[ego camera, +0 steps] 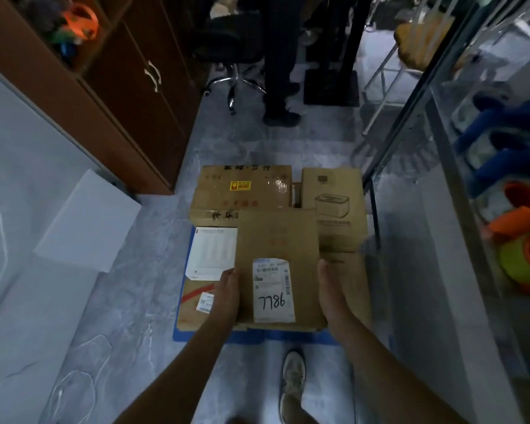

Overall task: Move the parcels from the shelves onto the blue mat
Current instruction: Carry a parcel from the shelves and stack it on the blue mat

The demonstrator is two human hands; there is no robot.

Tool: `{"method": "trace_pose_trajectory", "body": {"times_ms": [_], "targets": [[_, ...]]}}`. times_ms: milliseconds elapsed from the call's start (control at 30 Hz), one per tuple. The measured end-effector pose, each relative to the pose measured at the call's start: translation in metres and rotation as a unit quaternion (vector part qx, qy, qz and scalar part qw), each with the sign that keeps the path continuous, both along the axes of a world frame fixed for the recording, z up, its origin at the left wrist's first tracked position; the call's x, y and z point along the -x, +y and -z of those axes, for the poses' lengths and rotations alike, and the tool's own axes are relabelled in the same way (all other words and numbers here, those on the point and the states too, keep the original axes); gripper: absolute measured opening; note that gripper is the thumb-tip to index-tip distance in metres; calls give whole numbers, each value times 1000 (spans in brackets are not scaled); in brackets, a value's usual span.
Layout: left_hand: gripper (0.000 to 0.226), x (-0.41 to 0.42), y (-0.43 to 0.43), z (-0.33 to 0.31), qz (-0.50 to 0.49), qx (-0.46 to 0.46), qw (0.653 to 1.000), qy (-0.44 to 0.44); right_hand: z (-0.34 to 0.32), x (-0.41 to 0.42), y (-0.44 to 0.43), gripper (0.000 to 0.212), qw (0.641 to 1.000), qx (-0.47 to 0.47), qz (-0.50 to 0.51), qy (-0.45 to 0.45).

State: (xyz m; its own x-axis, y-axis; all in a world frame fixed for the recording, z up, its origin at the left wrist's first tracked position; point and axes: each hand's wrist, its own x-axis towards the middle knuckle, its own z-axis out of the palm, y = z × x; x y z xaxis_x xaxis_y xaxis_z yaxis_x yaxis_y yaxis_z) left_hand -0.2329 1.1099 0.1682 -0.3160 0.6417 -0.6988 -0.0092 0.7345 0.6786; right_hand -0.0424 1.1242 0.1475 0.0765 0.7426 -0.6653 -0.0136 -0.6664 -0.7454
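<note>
Parcel (276,240) clamped between left hand (227,296) and right hand (334,298).

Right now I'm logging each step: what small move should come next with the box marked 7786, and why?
Probably lower the 7786 box onto the parcels below: left hand and right hand clamp its sides above the blue mat, which is already nearly covered.

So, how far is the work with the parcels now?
Done: several parcels already lie on the blue mat, among them a box with a yellow sticker and a white packet. In hand: the left hand and right hand hold the labelled box above them. Whether more parcels wait on the shelves cannot be told.
</note>
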Motion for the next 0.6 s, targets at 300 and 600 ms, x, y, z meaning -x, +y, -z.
{"method": "trace_pose_trajectory", "body": {"times_ms": [300, 600], "targets": [[35, 9, 70, 140, 14, 14, 999, -45, 140, -1, 71, 52, 991, 42, -111, -60], [34, 27, 101, 273, 5, 41, 998, -53, 260, 9, 113, 50, 988, 31, -135, -68]]}}
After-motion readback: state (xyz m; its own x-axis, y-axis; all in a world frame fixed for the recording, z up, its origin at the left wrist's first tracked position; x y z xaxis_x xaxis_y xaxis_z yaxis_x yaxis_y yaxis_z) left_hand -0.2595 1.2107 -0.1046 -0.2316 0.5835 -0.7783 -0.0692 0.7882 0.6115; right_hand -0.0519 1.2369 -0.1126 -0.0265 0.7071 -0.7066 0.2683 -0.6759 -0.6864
